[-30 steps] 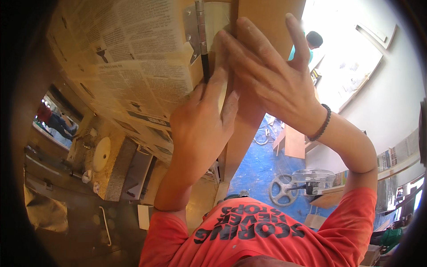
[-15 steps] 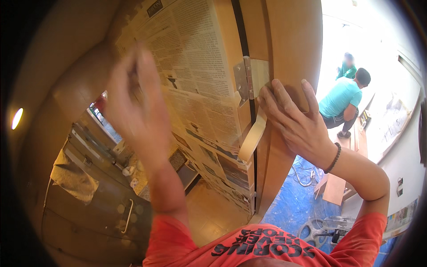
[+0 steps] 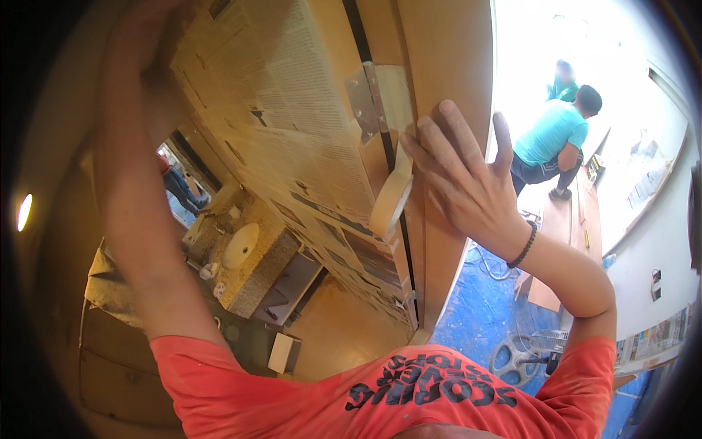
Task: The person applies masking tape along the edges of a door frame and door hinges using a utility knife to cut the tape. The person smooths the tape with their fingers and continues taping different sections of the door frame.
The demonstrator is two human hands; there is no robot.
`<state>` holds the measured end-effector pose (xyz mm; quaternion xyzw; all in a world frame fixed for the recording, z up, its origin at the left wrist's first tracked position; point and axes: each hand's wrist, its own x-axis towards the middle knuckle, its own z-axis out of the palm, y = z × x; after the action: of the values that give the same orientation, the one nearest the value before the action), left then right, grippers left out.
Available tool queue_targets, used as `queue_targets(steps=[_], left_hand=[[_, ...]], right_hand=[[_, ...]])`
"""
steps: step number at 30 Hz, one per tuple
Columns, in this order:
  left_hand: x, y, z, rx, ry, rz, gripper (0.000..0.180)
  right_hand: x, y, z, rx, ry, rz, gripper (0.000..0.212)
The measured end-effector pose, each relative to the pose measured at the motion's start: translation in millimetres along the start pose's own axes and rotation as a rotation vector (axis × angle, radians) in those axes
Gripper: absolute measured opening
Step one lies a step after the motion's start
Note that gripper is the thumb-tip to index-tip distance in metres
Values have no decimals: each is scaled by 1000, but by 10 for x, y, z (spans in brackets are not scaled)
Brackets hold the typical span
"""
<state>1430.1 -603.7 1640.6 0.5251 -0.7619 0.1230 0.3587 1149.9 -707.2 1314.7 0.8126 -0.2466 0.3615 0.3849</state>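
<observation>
Fingers spread, my right hand [image 3: 475,183] lies open against the wooden door frame [image 3: 446,73]. Its fingertips are beside a metal hinge [image 3: 363,102] with pale masking tape [image 3: 395,95] over one leaf. A roll of masking tape [image 3: 387,205] hangs just below the hinge, close to these fingers. The door beside it is covered with newspaper sheets [image 3: 292,124]. My left arm reaches high up, and my left hand [image 3: 150,22] is at the top edge near the door's upper corner. Its fingers are hidden there.
A granite counter with an oval basin [image 3: 241,245] stands beyond the door at left. On the right, a blue sheet [image 3: 468,307] covers the floor, with a fan [image 3: 523,358] on it. Wooden boards [image 3: 552,241] lie near a crouching person [image 3: 552,135]; another person is behind.
My left hand has swung up and left, from in front of the newspaper to the top edge. The view has shifted, revealing the basin. My right hand stays spread by the hinge.
</observation>
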Motion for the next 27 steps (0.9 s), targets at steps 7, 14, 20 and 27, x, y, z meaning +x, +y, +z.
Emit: queue_targets(steps=[7, 14, 20, 27], left_hand=[[-2, -117, 180, -273, 290, 155, 19], [-1431, 31, 693, 385, 839, 28, 58], [-2676, 146, 2068, -144, 958, 280, 41], [-2453, 276, 2611, -524, 1021, -161, 26]], right_hand=[[-43, -83, 103, 127, 108, 109, 57], [-30, -86, 170, 189, 159, 121, 54], [-39, -108, 165, 223, 169, 149, 53], [-25, -103, 150, 206, 153, 129, 62]])
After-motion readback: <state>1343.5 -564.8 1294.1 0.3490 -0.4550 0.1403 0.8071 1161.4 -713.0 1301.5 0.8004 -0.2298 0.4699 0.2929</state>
